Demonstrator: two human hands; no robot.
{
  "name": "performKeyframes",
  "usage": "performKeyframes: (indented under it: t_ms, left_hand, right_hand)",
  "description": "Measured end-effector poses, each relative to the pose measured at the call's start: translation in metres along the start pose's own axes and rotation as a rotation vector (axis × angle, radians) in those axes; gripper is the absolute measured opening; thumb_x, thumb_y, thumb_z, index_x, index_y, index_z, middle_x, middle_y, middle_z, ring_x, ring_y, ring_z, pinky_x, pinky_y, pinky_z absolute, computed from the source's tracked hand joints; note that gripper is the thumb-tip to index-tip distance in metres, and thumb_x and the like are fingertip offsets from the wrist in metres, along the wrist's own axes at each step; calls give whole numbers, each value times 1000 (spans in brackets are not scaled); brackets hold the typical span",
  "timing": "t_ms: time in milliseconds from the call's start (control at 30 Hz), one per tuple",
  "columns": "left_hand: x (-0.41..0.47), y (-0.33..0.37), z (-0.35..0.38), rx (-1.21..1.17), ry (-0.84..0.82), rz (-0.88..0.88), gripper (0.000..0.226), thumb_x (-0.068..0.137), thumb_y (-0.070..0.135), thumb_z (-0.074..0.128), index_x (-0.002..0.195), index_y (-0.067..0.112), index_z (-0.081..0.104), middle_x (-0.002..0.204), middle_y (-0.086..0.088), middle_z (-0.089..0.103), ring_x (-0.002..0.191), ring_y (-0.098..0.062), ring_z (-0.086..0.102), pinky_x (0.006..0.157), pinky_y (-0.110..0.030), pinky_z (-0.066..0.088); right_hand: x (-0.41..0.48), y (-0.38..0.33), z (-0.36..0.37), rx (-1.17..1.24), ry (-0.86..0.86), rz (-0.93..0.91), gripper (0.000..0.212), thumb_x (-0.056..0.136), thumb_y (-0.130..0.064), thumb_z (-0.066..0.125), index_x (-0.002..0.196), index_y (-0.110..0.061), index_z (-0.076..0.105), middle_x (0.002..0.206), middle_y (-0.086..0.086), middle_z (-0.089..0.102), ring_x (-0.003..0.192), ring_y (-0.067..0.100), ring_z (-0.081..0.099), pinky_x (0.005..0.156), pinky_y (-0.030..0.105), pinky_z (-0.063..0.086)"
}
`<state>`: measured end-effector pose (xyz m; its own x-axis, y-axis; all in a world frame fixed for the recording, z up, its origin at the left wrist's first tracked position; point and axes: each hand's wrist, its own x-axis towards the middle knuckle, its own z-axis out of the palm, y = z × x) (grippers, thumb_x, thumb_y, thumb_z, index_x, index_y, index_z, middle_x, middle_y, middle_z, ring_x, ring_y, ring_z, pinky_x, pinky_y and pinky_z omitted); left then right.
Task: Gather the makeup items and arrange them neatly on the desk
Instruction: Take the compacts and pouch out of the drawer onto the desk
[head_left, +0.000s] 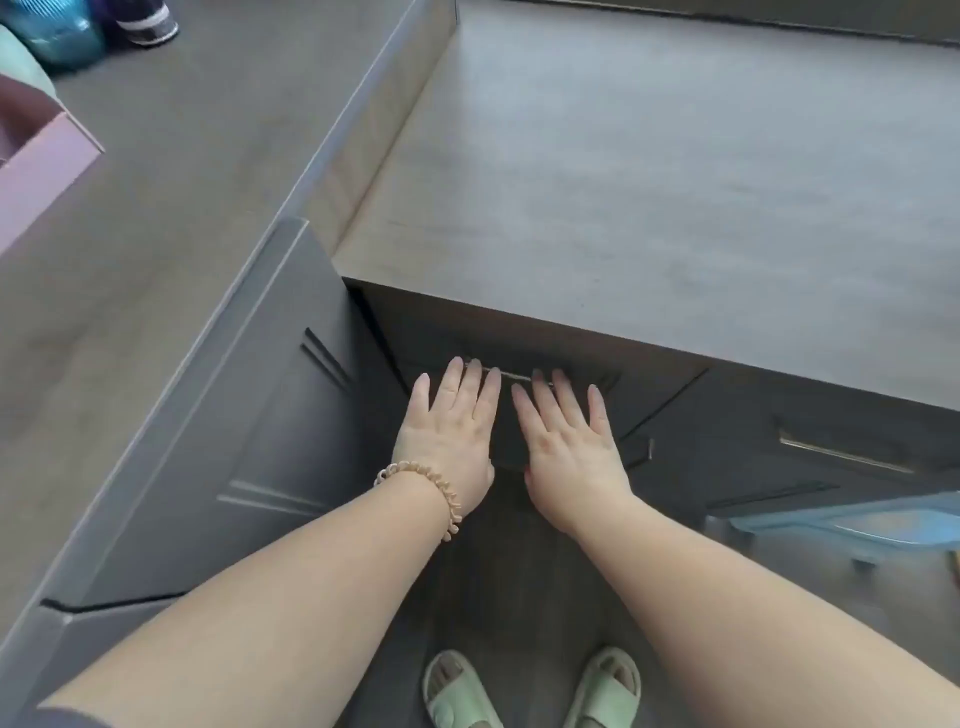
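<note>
grey drawer front (506, 441), set under the desk edge, bears both hands. left hand (449, 431) and right hand (569, 441) lie flat on it side by side, palms down, fingers straight and slightly spread, holding nothing. the fingertips reach the metal handle (514, 375) but do not curl round it. a coiled hair tie (441, 493) sits on the left wrist.

the desk (649, 182) is a grey wood-grain top with a raised wall on its left side. left of the hands a panelled door (249, 441) stands swung out. to the right is a second handle (841, 457), and below it a blue plastic piece (883, 519), cut off by the frame edge. a pink box (47, 171) lies at far left. green slippers (460, 686) stand on the floor below.

makeup items: none in view. whether they are behind the drawer front cannot be told.

step in hand, as a judgement: flat palms suit pushing, not pulling. gathering does not appear to have begun.

faults to expect:
- pinched fingers: the fingertips lie close to the gap under the desk edge; a firm push could trap them there.
- no grip: to open the drawer, the fingers must hook the handle first; flat palms would slide off the smooth front.
- knock against the open door: it stands close beside the left forearm and leg.
- loose contents, if any, could roll or tip under a sudden push or pull.

writing: no brand, label or text can be read anywhere in view.
</note>
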<state>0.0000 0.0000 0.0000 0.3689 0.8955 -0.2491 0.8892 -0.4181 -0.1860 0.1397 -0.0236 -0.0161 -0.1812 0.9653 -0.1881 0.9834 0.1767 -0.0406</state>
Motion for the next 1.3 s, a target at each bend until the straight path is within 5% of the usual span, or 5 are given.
performKeyframes:
  t_ms: [533,767,900,1133,1300]
  left_hand:
    - [27,10,38,-38,152,16,74,80,27,52,144,13,17,140,-8,34,126,-27,35,107,-39,30]
    - [-29,14,39,-33,75,7,65,76,23,57,136,16,33,129,-5,46,116,-25,44,101,-40,33]
    - [-58,6,22,-90,213,87,60,67,25,69,124,18,50,117,-5,58,108,-25,54,96,-41,41]
    - [-37,7,-30,-50,88,43,76,88,45,46,148,23,4,158,-6,11,146,-27,8,117,-50,8]
    - [-64,9,-28,-25,12,48,72,92,48,39,149,21,3,155,-7,22,143,-28,18,117,-48,13]
  right_hand:
    - [3,3,37,61,36,14,72,66,-31,68,132,-15,42,143,12,38,131,35,35,98,49,36]
    - [-37,2,6,88,441,-150,77,74,-26,65,142,-17,31,147,8,24,136,29,24,113,46,12]
    - [-42,8,-19,26,295,-15,80,79,-36,61,147,-17,22,154,10,23,142,32,20,115,47,10]
    - [-57,5,-27,-12,57,-47,88,70,-40,66,145,-12,32,144,13,44,131,32,43,105,47,35]
    - [-78,-1,-28,12,32,-110,89,65,-36,70,142,-8,37,138,15,49,126,32,48,100,46,41]
